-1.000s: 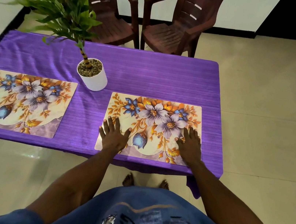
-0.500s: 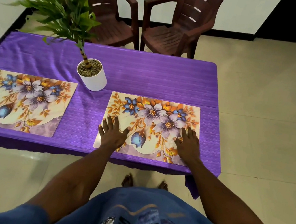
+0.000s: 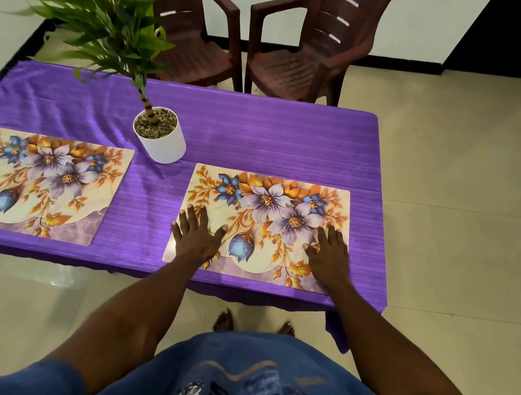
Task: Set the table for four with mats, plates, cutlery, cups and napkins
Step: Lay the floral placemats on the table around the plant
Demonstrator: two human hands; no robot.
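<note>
Beige floor tiles (image 3: 456,192) ran under everything, and the table (image 3: 261,136), draped in a purple cloth, stretched with its long axis from nine to three o'clock across the view. Beyond its twelve o'clock edge stood two brown plastic chairs (image 3: 292,66), side by side. A potted plant (image 3: 160,135) in a white pot sat on the cloth between the mats, toward eleven o'clock from the person.

Two floral mats lay along the six o'clock edge: the left mat (image 3: 38,184) at nine o'clock, untouched, and the right mat (image 3: 264,228) directly ahead. Each had its long axis parallel to the table's near edge. Plates, cutlery, cups and napkins: none in view. So the count stood at two mats of four.

The left hand (image 3: 195,238) rested flat on the right mat's near left corner, its fingers (image 3: 195,218) straight and spread, holding nothing. The right hand (image 3: 327,258) lay likewise on the near right part, fingers (image 3: 330,238) extended toward twelve o'clock, gripping nothing. Both palms pressed down; the mat appeared squared to the edge.

Judging from this, the far side remained to be laid, and both places there sat at twelve o'clock, well apart from either hand. The right hand looked nearer the table's three o'clock end, the likelier way round.
</note>
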